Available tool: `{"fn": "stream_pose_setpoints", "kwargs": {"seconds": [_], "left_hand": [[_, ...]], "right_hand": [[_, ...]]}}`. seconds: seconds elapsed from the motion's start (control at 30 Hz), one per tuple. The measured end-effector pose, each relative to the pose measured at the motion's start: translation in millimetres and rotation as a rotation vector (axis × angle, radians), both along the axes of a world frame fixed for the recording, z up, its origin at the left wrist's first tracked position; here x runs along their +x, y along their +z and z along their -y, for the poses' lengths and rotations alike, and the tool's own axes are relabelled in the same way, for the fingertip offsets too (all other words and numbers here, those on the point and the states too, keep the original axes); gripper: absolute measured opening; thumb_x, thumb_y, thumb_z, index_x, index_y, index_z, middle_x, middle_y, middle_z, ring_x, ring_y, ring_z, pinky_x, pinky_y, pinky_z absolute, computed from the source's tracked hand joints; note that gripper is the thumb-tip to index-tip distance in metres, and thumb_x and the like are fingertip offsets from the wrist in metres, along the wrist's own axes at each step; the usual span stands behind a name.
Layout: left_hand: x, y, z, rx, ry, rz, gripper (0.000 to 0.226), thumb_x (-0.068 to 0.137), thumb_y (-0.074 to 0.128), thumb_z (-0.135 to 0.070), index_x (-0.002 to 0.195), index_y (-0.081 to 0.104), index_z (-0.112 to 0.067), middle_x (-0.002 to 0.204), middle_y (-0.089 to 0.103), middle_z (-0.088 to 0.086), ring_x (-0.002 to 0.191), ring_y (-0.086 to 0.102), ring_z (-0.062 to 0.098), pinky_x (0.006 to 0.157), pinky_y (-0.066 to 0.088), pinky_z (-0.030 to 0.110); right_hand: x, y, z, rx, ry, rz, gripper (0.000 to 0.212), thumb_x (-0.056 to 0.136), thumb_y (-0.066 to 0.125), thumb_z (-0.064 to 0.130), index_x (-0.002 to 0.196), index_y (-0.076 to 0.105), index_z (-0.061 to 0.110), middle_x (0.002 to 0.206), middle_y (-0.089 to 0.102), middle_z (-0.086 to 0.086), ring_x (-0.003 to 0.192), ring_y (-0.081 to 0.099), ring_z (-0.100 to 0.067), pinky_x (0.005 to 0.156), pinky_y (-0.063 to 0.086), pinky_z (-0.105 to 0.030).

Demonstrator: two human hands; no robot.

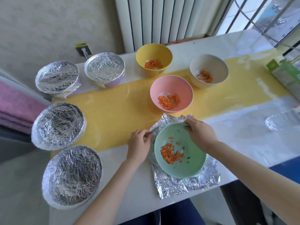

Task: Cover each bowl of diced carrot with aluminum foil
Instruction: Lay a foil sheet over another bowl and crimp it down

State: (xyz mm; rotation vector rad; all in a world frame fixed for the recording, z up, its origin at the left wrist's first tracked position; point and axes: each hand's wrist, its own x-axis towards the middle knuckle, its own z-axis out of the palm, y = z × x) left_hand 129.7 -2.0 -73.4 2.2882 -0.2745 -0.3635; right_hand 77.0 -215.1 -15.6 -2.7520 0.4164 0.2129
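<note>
A green bowl (pixel 191 166) with diced carrot sits tilted on a crumpled sheet of aluminum foil (pixel 181 185) near the table's front edge. My left hand (pixel 139 143) pinches the foil's edge at the bowl's left side. My right hand (pixel 199 132) grips the bowl's far rim. Behind them stand three uncovered bowls with carrot: pink (pixel 170 88), yellow (pixel 152 52) and white (pixel 209 65). Several foil-covered bowls stand at the left, among them one at the front (pixel 71 176) and one behind it (pixel 58 125).
A yellow runner (pixel 113 111) crosses the white table. A green foil box (pixel 287 73) lies at the far right, with a foil roll (pixel 276 122) nearer the front. A radiator and a window stand behind the table. A pink cloth lies at the left.
</note>
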Motion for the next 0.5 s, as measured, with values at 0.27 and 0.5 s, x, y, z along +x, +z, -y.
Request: {"fn": "stream_pose_setpoints", "kwargs": {"seconds": [0.27, 0.5], "left_hand": [[1, -4, 13, 0.07, -0.104, -0.163, 0.034, 0.085, 0.062, -0.037, 0.113, 0.067, -0.018, 0.11, 0.064, 0.008, 0.104, 0.055, 0.03, 0.088, 0.045, 0.047], [-8, 16, 22, 0.052, -0.071, 0.016, 0.015, 0.087, 0.062, -0.027, 0.091, 0.067, -0.014, 0.087, 0.059, -0.003, 0.091, 0.041, 0.019, 0.077, 0.031, 0.034]], "right_hand": [[-16, 3, 8, 0.082, -0.188, 0.011, 0.015, 0.095, 0.047, 0.015, 0.102, 0.061, 0.012, 0.093, 0.065, -0.011, 0.083, 0.055, -0.033, 0.061, 0.034, -0.033], [-21, 11, 16, 0.172, -0.25, 0.077, 0.016, 0.094, 0.051, 0.017, 0.105, 0.063, 0.016, 0.093, 0.066, -0.01, 0.085, 0.056, -0.032, 0.065, 0.039, -0.034]]}}
